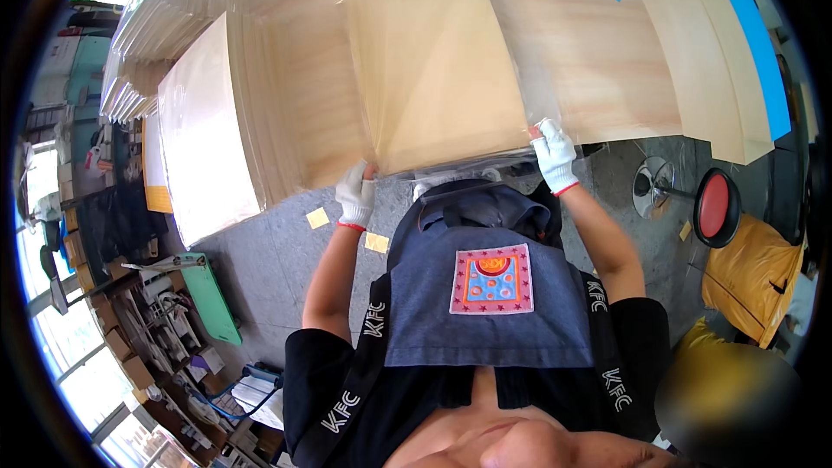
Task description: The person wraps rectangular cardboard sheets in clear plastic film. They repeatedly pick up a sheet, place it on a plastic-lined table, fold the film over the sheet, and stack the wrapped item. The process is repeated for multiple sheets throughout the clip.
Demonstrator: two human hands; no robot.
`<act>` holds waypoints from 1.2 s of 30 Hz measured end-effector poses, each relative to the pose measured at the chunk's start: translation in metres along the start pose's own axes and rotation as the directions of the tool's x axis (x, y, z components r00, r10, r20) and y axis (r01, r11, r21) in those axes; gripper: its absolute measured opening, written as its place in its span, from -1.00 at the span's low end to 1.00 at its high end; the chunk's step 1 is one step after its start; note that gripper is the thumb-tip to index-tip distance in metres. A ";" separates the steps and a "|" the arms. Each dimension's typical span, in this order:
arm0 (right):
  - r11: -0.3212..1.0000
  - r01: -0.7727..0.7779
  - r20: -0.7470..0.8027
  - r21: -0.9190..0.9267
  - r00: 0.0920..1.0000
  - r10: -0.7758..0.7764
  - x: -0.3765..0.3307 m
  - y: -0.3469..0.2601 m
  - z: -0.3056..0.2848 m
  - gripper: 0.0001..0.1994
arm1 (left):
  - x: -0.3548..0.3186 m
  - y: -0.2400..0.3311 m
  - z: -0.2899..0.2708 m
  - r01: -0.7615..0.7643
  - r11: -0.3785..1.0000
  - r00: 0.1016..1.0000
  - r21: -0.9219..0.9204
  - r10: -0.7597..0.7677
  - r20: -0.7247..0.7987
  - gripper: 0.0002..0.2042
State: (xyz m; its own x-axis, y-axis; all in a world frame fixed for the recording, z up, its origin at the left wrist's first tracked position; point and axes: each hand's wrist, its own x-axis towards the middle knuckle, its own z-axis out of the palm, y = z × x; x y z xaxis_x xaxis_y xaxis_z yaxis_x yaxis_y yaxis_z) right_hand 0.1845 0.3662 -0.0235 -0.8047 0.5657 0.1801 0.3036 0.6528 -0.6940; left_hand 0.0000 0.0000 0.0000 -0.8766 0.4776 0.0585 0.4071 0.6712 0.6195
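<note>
The left hand (pixel 354 194) and the right hand (pixel 554 156) wear white knitted gloves (pixel 353 201) with a red edge (pixel 567 189) at each cuff. The flat rectangular sheet (pixel 446 74) near them has a pale tan colour, and the wooden bench (pixel 602 91) shows light brown grain. The blue-grey cloth apron (pixel 433 321) carries a square patch (pixel 492 279) with pink border, dark stars, and light blue and orange inside. The round stool seat (pixel 714 206) is red with black rim.

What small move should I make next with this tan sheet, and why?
I'd probably ease the right hand gently outward to smooth the clear film: it looks rumpled along the near edge of the tan sheet, while the left hand sits by its other near corner.
</note>
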 end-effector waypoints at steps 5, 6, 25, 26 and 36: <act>0.941 -0.234 -0.125 -0.246 0.970 0.209 0.019 -0.036 0.019 -0.69 | 0.025 0.020 -0.002 0.192 0.973 0.981 0.128 -0.190 -0.029 -0.72; 0.926 -0.230 -0.154 -0.299 0.969 0.191 0.019 -0.038 0.021 -0.67 | 0.025 0.024 -0.001 0.218 0.967 0.975 0.132 -0.220 0.000 -0.71; 0.822 0.244 0.146 -0.514 0.970 -0.196 0.005 -0.101 0.038 -0.31 | 0.028 0.069 0.032 -0.218 0.929 0.976 0.301 0.211 0.055 -0.41; 0.910 0.019 0.081 -0.413 0.997 0.017 0.001 -0.086 0.035 -0.30 | 0.027 0.073 0.034 -0.188 0.928 0.982 0.321 0.174 0.072 -0.36; 0.599 -0.593 0.502 0.538 0.797 0.337 0.077 -0.054 0.002 -0.47 | 0.046 0.029 0.033 0.143 0.948 0.989 -0.283 -0.130 0.064 -0.25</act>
State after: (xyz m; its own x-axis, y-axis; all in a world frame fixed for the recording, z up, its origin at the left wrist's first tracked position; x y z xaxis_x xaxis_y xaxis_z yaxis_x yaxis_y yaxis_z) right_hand 0.1051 0.3738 0.0269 -0.7950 0.4174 -0.4402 0.3841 -0.2153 -0.8978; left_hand -0.0200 0.0603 -0.0054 -0.9038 0.4216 -0.0729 0.1879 0.5442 0.8176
